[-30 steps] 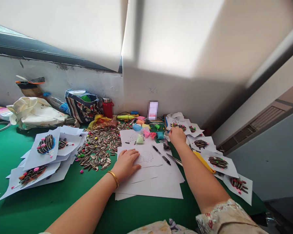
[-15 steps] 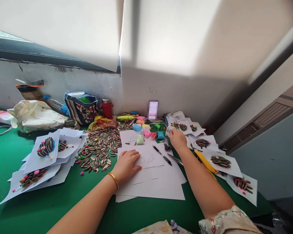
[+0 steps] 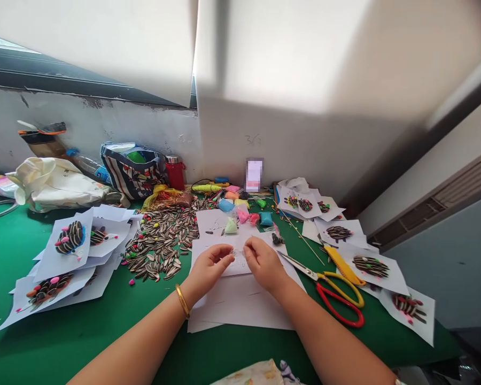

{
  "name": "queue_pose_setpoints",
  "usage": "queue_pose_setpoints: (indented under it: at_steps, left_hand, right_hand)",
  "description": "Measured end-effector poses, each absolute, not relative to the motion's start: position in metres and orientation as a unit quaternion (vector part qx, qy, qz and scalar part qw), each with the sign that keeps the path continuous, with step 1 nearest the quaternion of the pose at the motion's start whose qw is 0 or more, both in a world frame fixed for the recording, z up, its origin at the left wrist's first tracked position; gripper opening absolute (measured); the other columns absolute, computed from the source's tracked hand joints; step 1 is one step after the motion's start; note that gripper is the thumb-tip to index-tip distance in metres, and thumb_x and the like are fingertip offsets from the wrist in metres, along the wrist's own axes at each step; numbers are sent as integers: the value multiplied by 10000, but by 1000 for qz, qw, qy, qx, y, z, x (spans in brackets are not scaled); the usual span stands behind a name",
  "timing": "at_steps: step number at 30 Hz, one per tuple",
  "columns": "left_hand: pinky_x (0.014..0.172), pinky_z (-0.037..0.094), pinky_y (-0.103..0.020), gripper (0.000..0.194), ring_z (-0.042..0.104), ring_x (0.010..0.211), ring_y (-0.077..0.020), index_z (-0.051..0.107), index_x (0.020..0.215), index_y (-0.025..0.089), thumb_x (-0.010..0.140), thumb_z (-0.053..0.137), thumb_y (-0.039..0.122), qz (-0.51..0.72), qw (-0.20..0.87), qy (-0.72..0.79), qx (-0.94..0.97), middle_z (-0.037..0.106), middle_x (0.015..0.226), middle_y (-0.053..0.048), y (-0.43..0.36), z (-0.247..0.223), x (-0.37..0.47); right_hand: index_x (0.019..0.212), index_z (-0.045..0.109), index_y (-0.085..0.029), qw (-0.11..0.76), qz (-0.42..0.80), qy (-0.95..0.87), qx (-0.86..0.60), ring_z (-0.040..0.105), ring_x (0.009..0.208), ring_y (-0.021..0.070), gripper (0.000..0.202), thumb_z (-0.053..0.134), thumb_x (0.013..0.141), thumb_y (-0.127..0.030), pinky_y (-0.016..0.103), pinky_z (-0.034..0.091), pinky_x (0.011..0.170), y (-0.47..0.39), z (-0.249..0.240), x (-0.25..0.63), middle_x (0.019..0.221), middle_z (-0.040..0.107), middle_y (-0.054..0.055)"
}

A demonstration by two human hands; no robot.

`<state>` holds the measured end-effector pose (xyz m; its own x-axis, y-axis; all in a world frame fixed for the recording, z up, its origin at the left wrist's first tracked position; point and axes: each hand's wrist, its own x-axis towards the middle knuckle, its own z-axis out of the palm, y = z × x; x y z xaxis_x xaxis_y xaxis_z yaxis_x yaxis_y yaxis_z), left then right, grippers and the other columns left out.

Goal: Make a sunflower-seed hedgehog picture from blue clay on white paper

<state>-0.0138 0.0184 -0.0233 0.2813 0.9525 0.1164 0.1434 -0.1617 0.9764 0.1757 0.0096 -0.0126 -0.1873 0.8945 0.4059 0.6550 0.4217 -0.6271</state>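
Observation:
A small clear plastic bag (image 3: pixel 238 253) is between my two hands, above the white paper sheets (image 3: pixel 248 305). My right hand (image 3: pixel 263 264) pinches it from the right, its fingers bent. From the left, my left hand (image 3: pixel 210 267) has its thumb and fingertips closed at the bag's edge. What the bag contains is too small to make out. Beyond my hands sit a pale green clay packet (image 3: pixel 231 227) and a black clay packet (image 3: pixel 277 239). Large scissors (image 3: pixel 324 279) with red and yellow handles lie right of the paper. My right hand hides the pen.
Striped sunflower seeds (image 3: pixel 166 240) are heaped on the green table (image 3: pixel 152 326), left of the paper. Seed-and-clay picture cards (image 3: pixel 66 267) are piled at the left; more cards (image 3: pixel 371 266) line the right. A yellow cutter (image 3: pixel 343 266), a red flask (image 3: pixel 175 172) and a phone (image 3: pixel 254 175) stand around.
My right hand has come back leftward from the right-hand cards with the clear bag. My left hand has lifted off the paper and meets it. The scissors' handles are now uncovered.

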Motion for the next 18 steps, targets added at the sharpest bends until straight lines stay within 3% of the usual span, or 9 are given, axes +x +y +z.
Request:
queue_pose_setpoints:
  at_steps: [5,8,12,18]
  left_hand:
    - [776,534,-335,284,679,854,-209,683,993,168,831,622,394,406,545,446,583,720,906,-69,16,-13,-11]
    - [795,534,-337,268,675,889,-215,691,976,170,773,683,345,405,562,451,563,727,961,-77,17,-12,-10]
    - [845,535,-357,337,665,948,-222,675,989,166,696,755,312,405,585,446,543,723,1016,-84,18,-18,-10]
    - [776,538,-338,400,662,886,-206,658,992,162,664,791,349,404,588,461,528,714,936,-69,20,-25,-10]
  right_hand:
    - [887,543,-217,374,149,-767,-500,526,744,168,142,429,949,-273,281,402,664,7,-14,180,824,578,23]
    - [885,553,-219,373,145,-776,-487,534,747,172,139,440,948,-269,285,411,665,7,-14,180,830,587,30]
    - [900,560,-220,367,148,-785,-477,548,768,178,122,456,944,-266,289,417,677,8,-15,180,851,602,38]
    - [924,567,-209,365,147,-785,-479,549,779,181,131,452,948,-268,298,419,691,7,-15,182,869,607,44]
